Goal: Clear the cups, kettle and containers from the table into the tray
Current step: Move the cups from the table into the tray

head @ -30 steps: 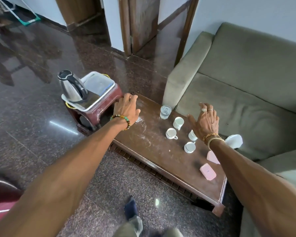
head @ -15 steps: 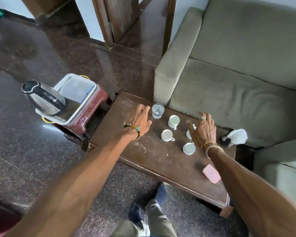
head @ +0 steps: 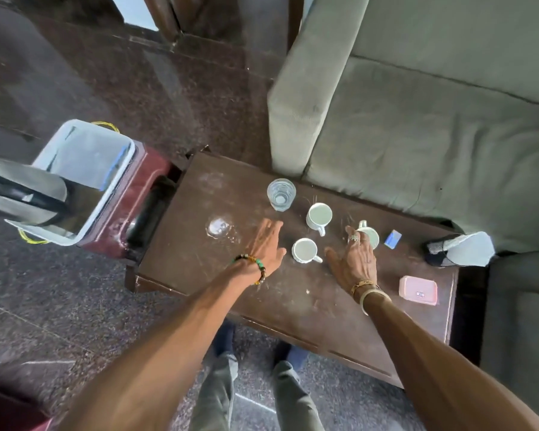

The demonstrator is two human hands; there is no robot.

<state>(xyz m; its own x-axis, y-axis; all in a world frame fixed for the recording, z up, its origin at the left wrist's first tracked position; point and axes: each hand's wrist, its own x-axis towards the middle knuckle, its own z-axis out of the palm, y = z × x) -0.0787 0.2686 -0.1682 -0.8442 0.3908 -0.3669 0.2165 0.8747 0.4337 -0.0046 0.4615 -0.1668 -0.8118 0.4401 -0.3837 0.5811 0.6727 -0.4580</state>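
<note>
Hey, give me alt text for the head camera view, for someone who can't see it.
Seen from above, a person's left hand and right hand hover open over a brown table holding white cups, a glass and a pink container. The kettle stands in a tray left of the table.

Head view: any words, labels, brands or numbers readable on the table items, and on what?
No text here can be read.
On the pink rectangular plastic container: a small dark mark on its lid, too small and blurred to read.
On the small blue packet: no legible print.
</note>
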